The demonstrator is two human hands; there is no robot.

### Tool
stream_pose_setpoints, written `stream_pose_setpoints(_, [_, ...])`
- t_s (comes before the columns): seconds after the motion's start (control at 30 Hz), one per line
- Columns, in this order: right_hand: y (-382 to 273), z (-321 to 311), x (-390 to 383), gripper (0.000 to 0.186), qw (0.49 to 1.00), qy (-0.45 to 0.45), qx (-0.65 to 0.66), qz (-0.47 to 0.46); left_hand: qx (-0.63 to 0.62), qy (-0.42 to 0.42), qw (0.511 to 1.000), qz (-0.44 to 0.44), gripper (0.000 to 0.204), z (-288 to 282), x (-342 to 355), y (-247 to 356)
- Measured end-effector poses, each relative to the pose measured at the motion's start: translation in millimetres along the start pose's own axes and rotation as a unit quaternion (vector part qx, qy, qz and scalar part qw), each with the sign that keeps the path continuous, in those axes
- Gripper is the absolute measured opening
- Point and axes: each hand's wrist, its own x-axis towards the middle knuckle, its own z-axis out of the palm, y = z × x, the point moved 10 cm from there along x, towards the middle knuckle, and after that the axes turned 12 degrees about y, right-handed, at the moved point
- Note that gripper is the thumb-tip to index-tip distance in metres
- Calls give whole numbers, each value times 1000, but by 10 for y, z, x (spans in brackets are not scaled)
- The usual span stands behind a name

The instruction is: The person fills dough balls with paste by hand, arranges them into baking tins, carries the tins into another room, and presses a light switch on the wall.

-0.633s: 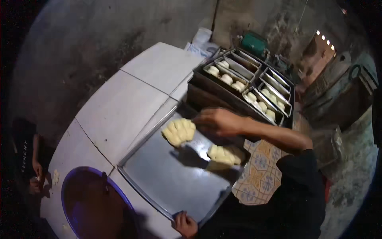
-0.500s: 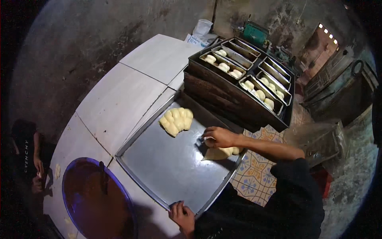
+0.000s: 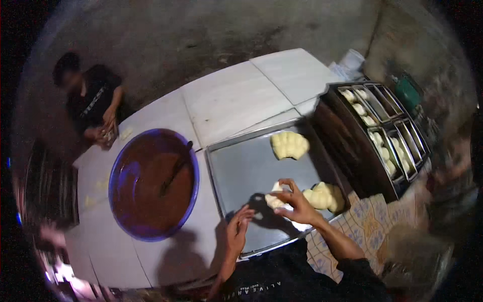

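Note:
My right hand is over the near part of a wide metal tray, its thumb and fingers curled around a small pale lump that looks like dough. My left hand hovers at the tray's near left side, fingers stretched out and holding nothing. A lobed, pale yellow dough piece lies toward the tray's far side. Just right of my right hand, a second lobed dough piece sits in the near right corner, partly hidden by that hand.
Left of the tray stands a blue basin of brown contents, with a dark handle leaning in it. Loaf tins holding dough balls sit on a dark stack at the right. Across the white tiled table, a person works with both hands.
The view has swung left. My right hand has come back from the right-hand dough piece toward the tray's near middle, with the pale lump. My left hand has lifted off the tray's near corner.

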Motion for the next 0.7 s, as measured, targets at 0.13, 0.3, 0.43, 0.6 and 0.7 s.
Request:
stream_pose_setpoints(0.13, [-411,533,-164,27,995,-10,-44,-92,85,-18,990,109,30,115,-46,278])
stream_pose_setpoints(0.3, [-129,782,-183,29,998,56,20,-27,79,193,977,55,23,-258,-283,338])
stream_pose_setpoints(0.43, [-176,1047,-133,45,989,1,139,-43,-256,127,952,-114,9,-133,-259,14])
stream_pose_setpoints(0.6, [131,1388,-123,80,969,-98,226,14,-536,3,824,-183,65,10,-240,-243])
stream_pose_setpoints(0.7, [335,1545,-197,112,912,-140,349,163,-596,-166,779,-102,103,-94,-51,639])
